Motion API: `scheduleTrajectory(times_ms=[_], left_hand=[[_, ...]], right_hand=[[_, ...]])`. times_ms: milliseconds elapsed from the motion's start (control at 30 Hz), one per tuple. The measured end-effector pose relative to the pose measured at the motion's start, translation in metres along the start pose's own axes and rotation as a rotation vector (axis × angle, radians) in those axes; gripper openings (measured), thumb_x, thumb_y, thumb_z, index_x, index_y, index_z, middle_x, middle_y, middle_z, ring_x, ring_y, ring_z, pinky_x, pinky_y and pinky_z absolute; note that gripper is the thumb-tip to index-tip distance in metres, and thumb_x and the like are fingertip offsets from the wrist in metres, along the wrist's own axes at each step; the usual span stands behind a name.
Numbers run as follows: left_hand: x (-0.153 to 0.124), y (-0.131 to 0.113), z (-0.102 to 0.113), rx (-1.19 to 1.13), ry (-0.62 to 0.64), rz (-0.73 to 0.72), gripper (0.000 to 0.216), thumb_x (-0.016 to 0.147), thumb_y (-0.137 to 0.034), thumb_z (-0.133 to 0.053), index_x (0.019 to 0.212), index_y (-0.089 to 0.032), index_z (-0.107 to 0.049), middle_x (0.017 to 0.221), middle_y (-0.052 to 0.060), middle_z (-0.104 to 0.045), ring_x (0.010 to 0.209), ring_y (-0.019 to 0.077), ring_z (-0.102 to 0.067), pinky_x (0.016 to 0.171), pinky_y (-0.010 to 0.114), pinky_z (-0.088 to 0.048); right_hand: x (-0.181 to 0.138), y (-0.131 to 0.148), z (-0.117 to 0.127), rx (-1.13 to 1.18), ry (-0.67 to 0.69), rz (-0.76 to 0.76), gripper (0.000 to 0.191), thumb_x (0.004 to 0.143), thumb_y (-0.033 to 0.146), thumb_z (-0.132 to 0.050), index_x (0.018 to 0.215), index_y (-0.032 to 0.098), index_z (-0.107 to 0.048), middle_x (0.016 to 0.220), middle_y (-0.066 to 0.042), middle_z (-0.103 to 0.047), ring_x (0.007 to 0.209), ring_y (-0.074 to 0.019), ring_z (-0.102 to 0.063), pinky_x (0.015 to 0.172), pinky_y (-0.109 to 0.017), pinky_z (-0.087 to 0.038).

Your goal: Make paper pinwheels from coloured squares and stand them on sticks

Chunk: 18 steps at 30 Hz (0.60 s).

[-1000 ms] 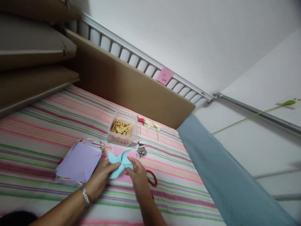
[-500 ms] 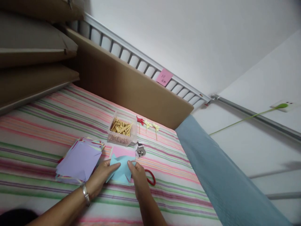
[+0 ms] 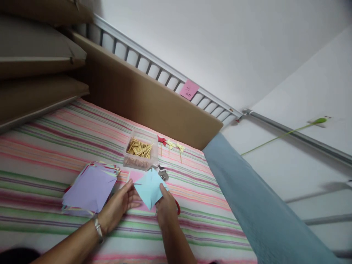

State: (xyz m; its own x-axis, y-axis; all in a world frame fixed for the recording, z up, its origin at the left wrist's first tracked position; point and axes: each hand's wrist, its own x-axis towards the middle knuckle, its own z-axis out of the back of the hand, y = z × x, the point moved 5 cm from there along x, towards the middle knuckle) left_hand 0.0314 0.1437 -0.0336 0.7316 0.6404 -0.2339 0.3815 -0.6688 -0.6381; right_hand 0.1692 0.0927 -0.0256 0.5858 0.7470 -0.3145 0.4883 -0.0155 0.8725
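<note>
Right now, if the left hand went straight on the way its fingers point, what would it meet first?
The light blue folded paper, held up by the right hand; the fingertips of the left hand seem to be at its edge. Behind it, depth unclear, lies the pink sheet.

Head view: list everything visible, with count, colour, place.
light blue paper square: one, between both hands
pink sheet: one, flat beneath it
paper stack: one, purple on top, left of hands
clear box of wooden sticks: one, beyond hands
paper pinwheels: three, one red, two yellow, right of box
red loop: one, behind right hand
striped sheet: one, multicoloured, underneath everything
cardboard panel: one, brown, against rail
sticky note: one, pink, on rail
left hand: at paper's left corner
right hand: grips its lower edge
</note>
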Motion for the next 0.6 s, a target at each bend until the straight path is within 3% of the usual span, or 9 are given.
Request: scheduleTrajectory(times_ms=[133, 400, 500, 600], left_hand=[[-0.002, 0.008, -0.007, 0.032, 0.011, -0.065, 0.028, 0.078, -0.035, -0.060, 0.100, -0.019, -0.064, 0.101, 0.007, -0.068, 0.091, 0.0203, -0.061, 0.079, 0.031, -0.046], [-0.001, 0.006, 0.003, -0.058, -0.161, -0.122, 0.040, 0.070, -0.032, -0.069, 0.104, -0.012, -0.064, 0.094, 0.011, -0.072, 0.089, 0.0246, -0.065, 0.082, 0.033, -0.046], [-0.002, 0.001, 0.005, -0.020, -0.178, -0.108, 0.041, 0.068, -0.032, -0.070, 0.104, -0.012, -0.065, 0.091, 0.011, -0.073, 0.085, 0.0247, -0.066, 0.080, 0.033, -0.048], [-0.002, -0.006, 0.008, 0.033, -0.202, -0.109, 0.041, 0.067, -0.032, -0.071, 0.102, -0.011, -0.065, 0.088, 0.011, -0.074, 0.080, 0.0247, -0.067, 0.079, 0.034, -0.049]], right_hand=[[-0.006, -0.002, -0.014, 0.112, -0.028, 0.048, 0.037, 0.070, 0.039, -0.068, 0.094, 0.012, -0.062, 0.092, -0.009, -0.070, 0.083, -0.0209, -0.065, 0.071, -0.031, -0.051], [-0.028, -0.042, -0.032, 0.042, 0.056, 0.013, 0.034, 0.076, 0.040, -0.063, 0.097, 0.012, -0.062, 0.098, -0.010, -0.069, 0.085, -0.0209, -0.065, 0.074, -0.033, -0.051], [-0.023, -0.033, -0.009, -0.169, 0.114, 0.035, 0.034, 0.080, 0.042, -0.056, 0.099, 0.014, -0.062, 0.089, -0.008, -0.069, 0.075, -0.0187, -0.064, 0.069, -0.033, -0.052], [-0.009, -0.010, 0.040, -0.702, 0.091, 0.227, 0.033, 0.081, 0.041, -0.051, 0.098, 0.016, -0.065, 0.092, -0.010, -0.068, 0.084, -0.0235, -0.062, 0.075, -0.039, -0.050]])
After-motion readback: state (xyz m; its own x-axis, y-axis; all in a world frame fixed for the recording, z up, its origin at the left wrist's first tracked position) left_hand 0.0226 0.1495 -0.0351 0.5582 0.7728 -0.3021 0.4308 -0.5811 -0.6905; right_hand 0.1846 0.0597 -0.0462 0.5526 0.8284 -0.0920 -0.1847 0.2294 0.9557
